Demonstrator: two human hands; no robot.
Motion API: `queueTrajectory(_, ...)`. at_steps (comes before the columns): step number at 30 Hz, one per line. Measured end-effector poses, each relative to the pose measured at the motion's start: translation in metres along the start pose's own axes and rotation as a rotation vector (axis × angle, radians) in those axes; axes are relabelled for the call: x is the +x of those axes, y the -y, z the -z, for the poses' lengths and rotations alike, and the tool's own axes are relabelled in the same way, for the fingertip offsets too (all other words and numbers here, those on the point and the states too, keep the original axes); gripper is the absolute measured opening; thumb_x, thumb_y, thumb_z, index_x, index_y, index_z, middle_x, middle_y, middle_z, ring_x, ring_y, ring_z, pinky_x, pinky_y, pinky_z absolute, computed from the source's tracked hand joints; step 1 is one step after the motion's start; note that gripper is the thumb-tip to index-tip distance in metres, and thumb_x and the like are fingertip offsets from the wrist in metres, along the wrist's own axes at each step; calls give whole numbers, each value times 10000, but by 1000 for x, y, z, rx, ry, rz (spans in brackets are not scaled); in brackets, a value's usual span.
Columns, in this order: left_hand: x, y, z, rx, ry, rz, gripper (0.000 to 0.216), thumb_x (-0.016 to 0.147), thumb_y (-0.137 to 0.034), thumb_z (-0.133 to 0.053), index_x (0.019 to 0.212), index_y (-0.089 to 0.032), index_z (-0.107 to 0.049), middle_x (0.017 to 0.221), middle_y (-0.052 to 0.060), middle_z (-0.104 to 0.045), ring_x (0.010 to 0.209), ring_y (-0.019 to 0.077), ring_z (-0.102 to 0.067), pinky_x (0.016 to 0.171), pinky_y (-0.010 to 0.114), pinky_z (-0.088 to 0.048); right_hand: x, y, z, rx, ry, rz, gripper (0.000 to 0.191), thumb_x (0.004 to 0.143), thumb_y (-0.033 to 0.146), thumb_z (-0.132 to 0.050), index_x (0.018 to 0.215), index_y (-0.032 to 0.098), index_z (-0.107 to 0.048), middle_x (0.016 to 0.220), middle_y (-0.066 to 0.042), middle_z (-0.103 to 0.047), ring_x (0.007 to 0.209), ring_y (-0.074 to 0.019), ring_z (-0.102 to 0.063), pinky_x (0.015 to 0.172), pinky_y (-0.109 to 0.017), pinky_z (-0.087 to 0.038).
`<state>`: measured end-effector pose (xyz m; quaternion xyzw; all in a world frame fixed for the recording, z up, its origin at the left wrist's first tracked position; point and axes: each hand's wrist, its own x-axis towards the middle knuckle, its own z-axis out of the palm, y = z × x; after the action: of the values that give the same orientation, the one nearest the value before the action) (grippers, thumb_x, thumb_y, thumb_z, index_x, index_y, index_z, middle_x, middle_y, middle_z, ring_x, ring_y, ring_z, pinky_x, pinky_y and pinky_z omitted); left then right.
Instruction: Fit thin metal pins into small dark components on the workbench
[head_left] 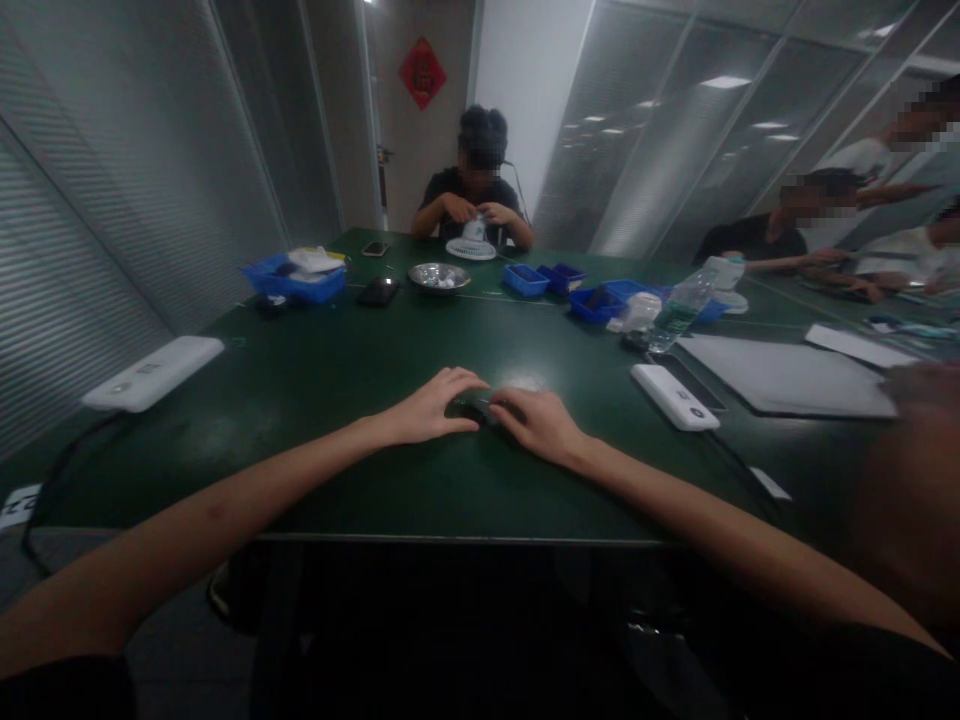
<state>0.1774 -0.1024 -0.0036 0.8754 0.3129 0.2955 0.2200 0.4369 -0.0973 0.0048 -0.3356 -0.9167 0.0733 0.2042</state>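
Both hands are together over the green table, around a small dark object whose kind I cannot make out. My left hand is open, its thumb and fingers apart in a C shape on the left of that object. My right hand has its fingers bent and close together. Its fingertips are at the object's right end, and what they pinch there is partly hidden.
On the table lie white power banks with cables at both sides. Right: a plastic bottle, a laptop-like grey slab. Further back: blue trays, a metal bowl. A person opposite handles a white fan.
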Motion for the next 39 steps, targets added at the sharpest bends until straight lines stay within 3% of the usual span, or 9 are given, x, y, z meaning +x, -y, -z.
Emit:
queueTrajectory(4, -1, 0, 0, -10, -71, 22, 560, 905, -353, -739, 1424, -242, -559, 1433, 129, -527, 1292, 301, -539, 1082, 485, -473, 1, -4, -2, -58, -42, -66, 242, 1047, 379, -510, 1100, 209, -674, 929, -52, -732, 699, -163, -600, 669, -281, -382)
queueTrajectory(7, -4, 1, 4, -67, -184, 47, 385, 1039, -255, -495, 1416, -224, -564, 1422, 127, -538, 1089, 226, -665, 870, 370, -599, 2, -5, -2, -64, -46, -110, 239, 1041, 378, -520, 1085, 208, -681, 888, -48, -728, 673, -159, -591, 656, -280, -373)
queueTrajectory(11, -8, 3, 13, -170, -287, 96, 515, 1032, -136, -337, 1522, -239, -459, 1616, 150, -329, 990, 182, -716, 596, 231, -618, 2, -5, 0, -48, -47, -120, 243, 1040, 377, -517, 1067, 205, -687, 849, -42, -721, 645, -152, -578, 639, -277, -366)
queueTrajectory(15, -8, 3, 17, -138, -294, 55, 551, 1000, -51, -313, 1487, -232, -496, 1664, 110, -272, 1276, 249, -615, 908, 381, -646, 1, -5, 0, -46, -48, -107, 244, 1042, 380, -515, 1060, 207, -687, 836, -39, -719, 654, -155, -584, 649, -278, -375)
queueTrajectory(19, -7, 0, 15, 47, -244, 6, 538, 978, 21, -304, 1365, -213, -597, 1645, 58, -345, 1497, 249, -383, 1227, 521, -375, 2, -7, -1, -44, -42, -106, 253, 1043, 387, -516, 1080, 207, -689, 861, -45, -726, 671, -158, -596, 658, -279, -383)
queueTrajectory(25, -8, -2, 16, 148, -210, -20, 480, 937, 34, -349, 1221, -181, -671, 1672, 41, -288, 1577, 270, -190, 1267, 573, -261, 2, -4, 0, -53, -32, -117, 258, 1044, 390, -511, 1073, 210, -694, 838, -45, -717, 681, -163, -596, 659, -277, -379)
queueTrajectory(32, -8, -3, 16, 61, -217, -9, 505, 899, 51, -337, 1193, -184, -674, 1680, 48, -245, 1537, 291, -291, 1130, 545, -487, 1, -4, 1, -63, -21, -131, 254, 1039, 393, -519, 1073, 215, -696, 812, -40, -707, 676, -167, -593, 655, -278, -368)
queueTrajectory(36, -9, 1, 16, 177, -180, -43, 547, 840, 88, -357, 1162, -194, -696, 1634, 42, -352, 1552, 267, -242, 1250, 596, -273, 2, -3, 1, -64, -23, -125, 248, 1036, 389, -522, 1065, 215, -696, 795, -33, -702, 665, -163, -589, 647, -276, -362)
queueTrajectory(39, -8, 2, 16, 192, -106, -64, 498, 865, 40, -433, 1219, -200, -688, 1479, 86, -534, 1473, 270, -372, 1231, 565, -290, 2, -3, 1, -58, -21, -125, 236, 1034, 383, -527, 1063, 218, -694, 819, -35, -713, 668, -160, -592, 643, -272, -361)
